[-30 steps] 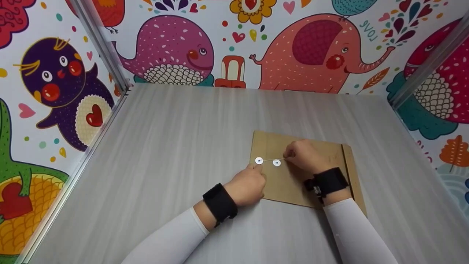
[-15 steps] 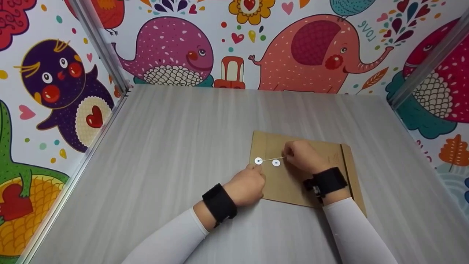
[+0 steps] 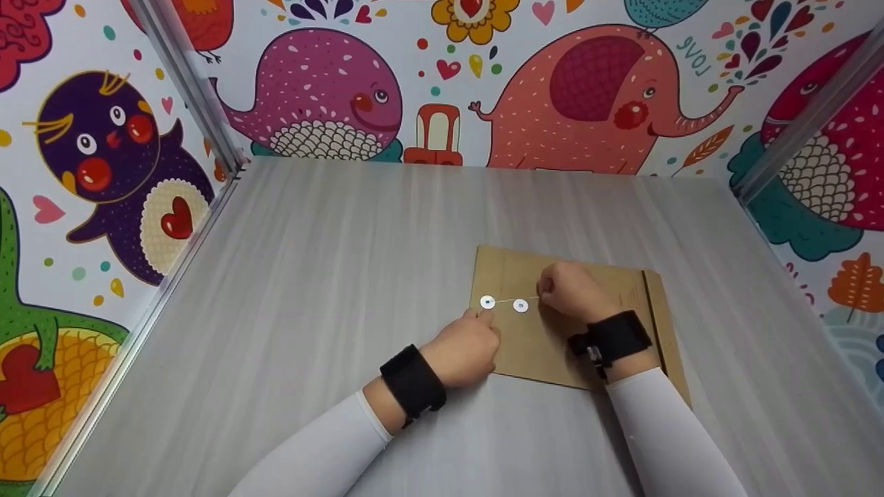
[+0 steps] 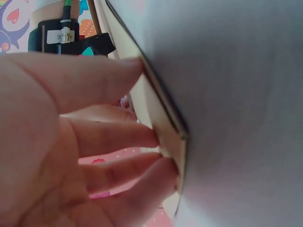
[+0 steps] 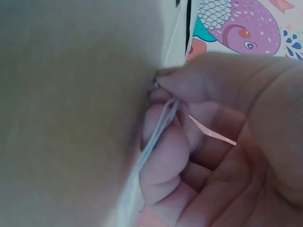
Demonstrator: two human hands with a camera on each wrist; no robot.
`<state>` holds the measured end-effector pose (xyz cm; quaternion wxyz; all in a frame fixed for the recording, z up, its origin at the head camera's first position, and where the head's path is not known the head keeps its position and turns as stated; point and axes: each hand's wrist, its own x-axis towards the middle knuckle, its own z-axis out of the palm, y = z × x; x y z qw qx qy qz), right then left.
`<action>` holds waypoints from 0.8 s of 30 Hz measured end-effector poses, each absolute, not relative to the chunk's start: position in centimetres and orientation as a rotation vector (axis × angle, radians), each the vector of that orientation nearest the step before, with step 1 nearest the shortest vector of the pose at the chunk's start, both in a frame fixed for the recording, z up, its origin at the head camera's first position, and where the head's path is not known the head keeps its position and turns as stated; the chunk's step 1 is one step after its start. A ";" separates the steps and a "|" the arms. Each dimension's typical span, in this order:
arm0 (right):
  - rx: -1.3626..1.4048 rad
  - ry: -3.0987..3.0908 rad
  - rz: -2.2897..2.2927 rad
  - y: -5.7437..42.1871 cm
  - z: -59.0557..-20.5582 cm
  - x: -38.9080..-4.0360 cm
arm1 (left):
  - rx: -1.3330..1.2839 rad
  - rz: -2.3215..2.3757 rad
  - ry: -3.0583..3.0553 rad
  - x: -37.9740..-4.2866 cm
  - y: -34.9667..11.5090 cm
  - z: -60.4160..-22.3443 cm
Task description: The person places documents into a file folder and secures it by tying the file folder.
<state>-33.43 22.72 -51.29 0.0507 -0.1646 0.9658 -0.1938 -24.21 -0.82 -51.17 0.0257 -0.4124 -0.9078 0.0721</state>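
Note:
A brown kraft string-tie envelope lies flat on the table in the head view. Two white disc buttons sit on it, the left button near its left edge and the right button beside that. A thin string runs taut from the left button past the right one. My right hand pinches the string between thumb and fingers; a doubled length of string hangs over those fingers. With fairly straight fingers, my left hand presses on the envelope's left edge, just below the left button.
The grey wood-grain table extends around the envelope. Printed panels with cartoon animals stand at the back and sides, joined by metal posts. A dark band crosses the envelope near its right end.
My right hand has shifted very slightly, still pinching the string, and the string's line past the right button has changed a little. My left hand and the envelope stay in place.

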 end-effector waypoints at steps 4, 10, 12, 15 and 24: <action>-0.473 2.835 -0.538 22.5 -50.3 -32.8 | -1.270 0.201 -2.781 -24.1 -1.0 -51.1; -0.506 2.698 -0.455 22.2 -49.4 -32.1 | -1.224 0.120 -2.810 -24.1 -1.1 -51.2; -0.511 2.669 -0.464 22.1 -49.3 -32.0 | -1.207 0.091 -2.823 -24.2 -1.0 -51.2; -0.500 2.640 -0.507 22.0 -49.6 -32.0 | -1.169 0.052 -2.831 -24.3 -0.9 -51.4; -0.460 2.638 -0.647 20.2 -49.9 -31.1 | -1.079 -0.030 -2.871 -25.2 -1.0 -51.7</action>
